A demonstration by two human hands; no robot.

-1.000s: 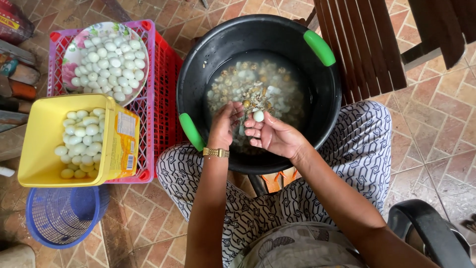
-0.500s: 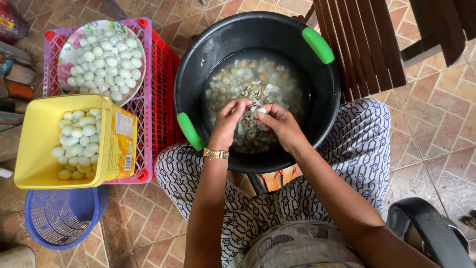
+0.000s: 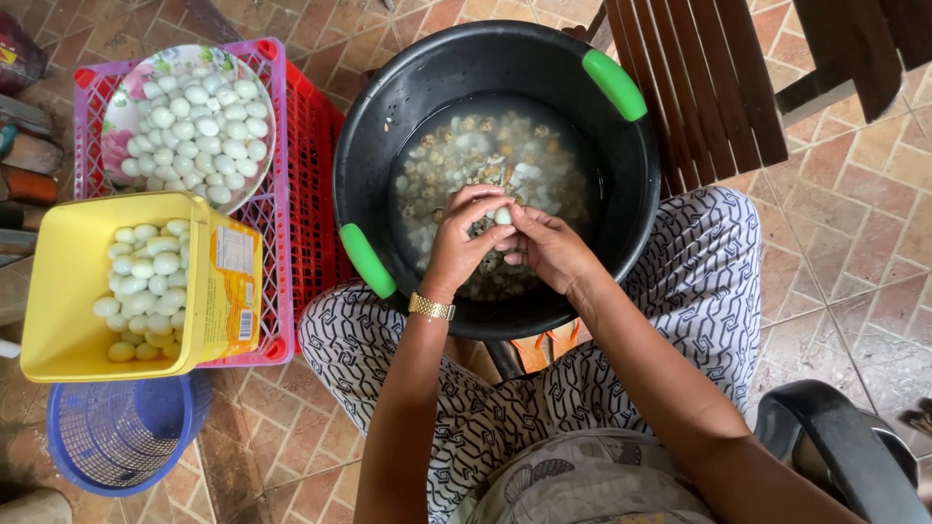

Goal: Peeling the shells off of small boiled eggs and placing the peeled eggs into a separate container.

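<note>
While both hands meet over the middle of the black tub [image 3: 388, 116], the left hand [image 3: 464, 245] and right hand [image 3: 551, 247] have their fingers curled close around one small white egg [image 3: 503, 215], pinched between the fingertips just above the water. It sits at the very point where the two hands touch, equally near to each, too round to show a long axis. Shell bits and more eggs float below, and to the left stand a yellow box [image 3: 58, 291] and a plate [image 3: 118, 116] of peeled eggs on a red crate [image 3: 311, 175], well apart from the hands.
</note>
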